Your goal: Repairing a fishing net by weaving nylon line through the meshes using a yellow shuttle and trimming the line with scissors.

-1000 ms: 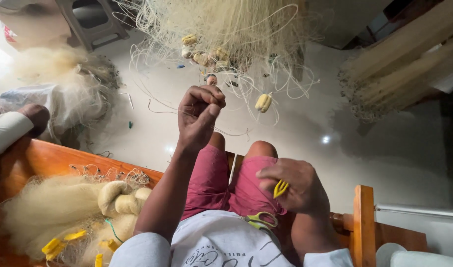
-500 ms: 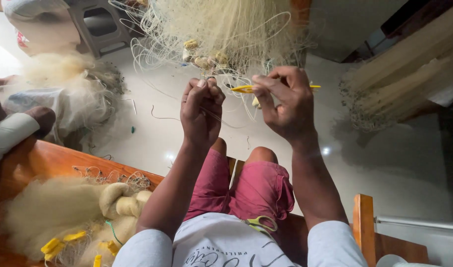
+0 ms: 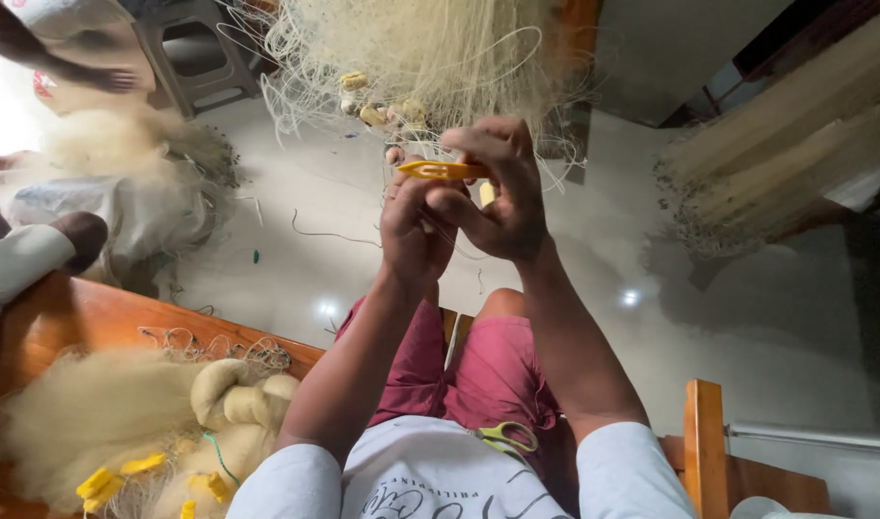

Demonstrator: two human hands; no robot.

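The right hand (image 3: 502, 197) has been brought in against the left hand (image 3: 413, 226), its fingers closed on the yellow netting needle (image 3: 442, 171) just below the pale net (image 3: 421, 58), whose thread is pinched and best kept tight.

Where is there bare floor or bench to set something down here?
Bare floor lies right of the right hand, between the red shorts and the net bundles. A smaller patch lies left of the left hand. The wooden bench is crowded with piled net; overhead, the hanging net fills the space.
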